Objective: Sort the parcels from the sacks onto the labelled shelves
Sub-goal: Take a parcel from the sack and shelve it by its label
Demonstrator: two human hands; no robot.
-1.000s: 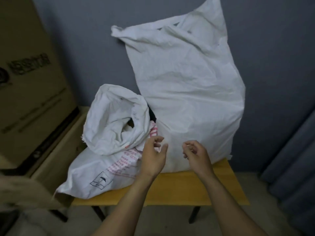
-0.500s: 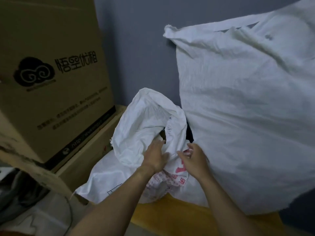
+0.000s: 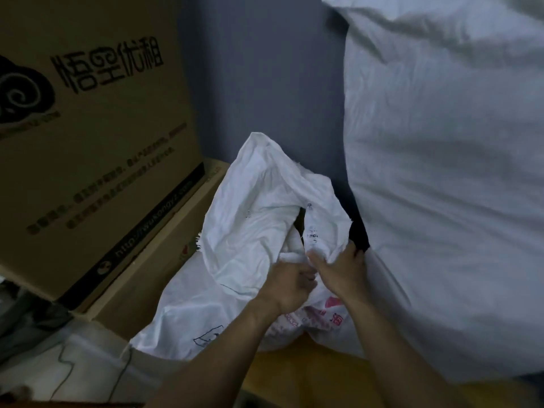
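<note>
Head view, small sack (image 3: 259,231): lies slumped on the near-left of the table, touching the large sack (image 3: 441,187) on its right.
Left hand (image 3: 290,285): curled, bunching the cloth at the sack's mouth.
Right hand (image 3: 341,269): pinches the mouth's right edge.
Parcels: none visible; the opening is dark.
Handling: the woven cloth looks soft, limp and light, and probably slippery in folds.
Best hold: likely the frayed rim, spread by both hands.
Surface: yellow wooden table (image 3: 309,375).
Room: grey wall (image 3: 265,69) on the far side and a printed cardboard box (image 3: 88,142) on the left, in dim light.
</note>
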